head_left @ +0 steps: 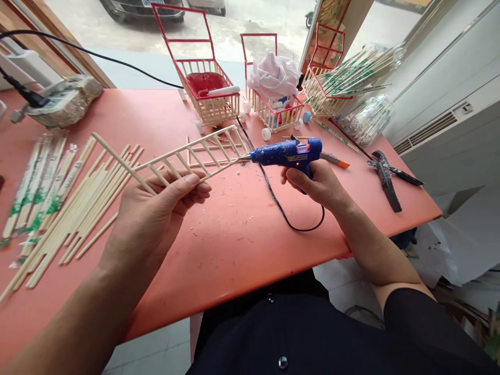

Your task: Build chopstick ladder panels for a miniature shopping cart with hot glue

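My left hand (158, 213) is closed round a ladder-like frame of pale wooden sticks (187, 156), held up above the orange table (234, 239). My right hand (316, 182) grips a blue hot glue gun (289, 152). The gun's nozzle touches the right end of the stick frame. A black cord (281, 208) runs from the gun across the table.
Loose wooden sticks (78, 203) and wrapped chopsticks (31, 187) lie at the left. Three small stick carts (209, 91) stand at the back, one holding white cloth (273, 75). Pliers (385, 177) and a craft knife (336, 160) lie at the right near bagged chopsticks (363, 70).
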`<state>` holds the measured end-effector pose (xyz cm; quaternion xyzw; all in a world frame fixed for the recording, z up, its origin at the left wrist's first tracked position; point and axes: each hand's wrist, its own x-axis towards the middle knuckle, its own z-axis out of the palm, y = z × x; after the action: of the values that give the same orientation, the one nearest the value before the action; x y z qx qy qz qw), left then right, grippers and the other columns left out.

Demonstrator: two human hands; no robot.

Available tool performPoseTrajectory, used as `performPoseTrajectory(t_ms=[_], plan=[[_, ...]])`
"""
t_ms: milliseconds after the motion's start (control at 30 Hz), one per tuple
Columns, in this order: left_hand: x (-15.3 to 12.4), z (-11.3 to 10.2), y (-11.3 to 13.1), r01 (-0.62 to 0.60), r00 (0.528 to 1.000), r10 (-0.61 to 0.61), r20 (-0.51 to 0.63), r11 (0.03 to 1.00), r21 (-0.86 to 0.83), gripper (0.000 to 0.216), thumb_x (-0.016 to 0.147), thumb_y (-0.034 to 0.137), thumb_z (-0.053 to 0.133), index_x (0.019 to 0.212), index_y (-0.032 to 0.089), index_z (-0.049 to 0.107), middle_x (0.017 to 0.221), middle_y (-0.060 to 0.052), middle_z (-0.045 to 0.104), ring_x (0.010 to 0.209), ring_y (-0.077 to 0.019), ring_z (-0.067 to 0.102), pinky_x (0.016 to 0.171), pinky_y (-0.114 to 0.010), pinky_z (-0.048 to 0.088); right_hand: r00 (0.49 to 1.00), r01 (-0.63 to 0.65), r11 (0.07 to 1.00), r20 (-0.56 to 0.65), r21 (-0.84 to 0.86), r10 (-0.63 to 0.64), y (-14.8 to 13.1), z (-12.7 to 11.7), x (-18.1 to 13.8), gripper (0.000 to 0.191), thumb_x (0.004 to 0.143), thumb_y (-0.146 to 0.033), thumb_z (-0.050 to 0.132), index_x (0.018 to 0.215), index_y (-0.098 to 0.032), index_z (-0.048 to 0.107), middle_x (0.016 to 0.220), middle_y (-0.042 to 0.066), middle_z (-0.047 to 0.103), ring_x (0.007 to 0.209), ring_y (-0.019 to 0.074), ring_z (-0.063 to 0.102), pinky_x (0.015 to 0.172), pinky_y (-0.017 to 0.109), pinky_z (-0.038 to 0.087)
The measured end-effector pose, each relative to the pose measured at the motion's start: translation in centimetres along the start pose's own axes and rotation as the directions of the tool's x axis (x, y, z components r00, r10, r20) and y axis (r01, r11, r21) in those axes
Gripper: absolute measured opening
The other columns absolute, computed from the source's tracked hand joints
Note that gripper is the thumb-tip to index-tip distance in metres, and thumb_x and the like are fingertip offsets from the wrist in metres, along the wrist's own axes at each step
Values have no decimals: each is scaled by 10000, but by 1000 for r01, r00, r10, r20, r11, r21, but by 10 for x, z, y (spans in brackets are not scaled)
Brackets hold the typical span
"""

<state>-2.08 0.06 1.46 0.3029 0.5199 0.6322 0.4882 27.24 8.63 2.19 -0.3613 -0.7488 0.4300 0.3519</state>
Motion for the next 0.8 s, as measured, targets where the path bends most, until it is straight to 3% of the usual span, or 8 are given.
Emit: performPoseTrajectory(t_ms=[800], plan=[[0, 0, -1, 11, 1000, -11, 22, 1000, 10, 22, 805, 173, 896, 798, 194, 892, 762, -38, 801, 698, -125, 739, 650, -191, 611, 1000, -14, 999, -11, 36, 15, 0, -3, -1, 678, 989, -832, 772, 856, -167, 754, 628, -24, 566, 587, 113, 497, 543, 293, 358]])
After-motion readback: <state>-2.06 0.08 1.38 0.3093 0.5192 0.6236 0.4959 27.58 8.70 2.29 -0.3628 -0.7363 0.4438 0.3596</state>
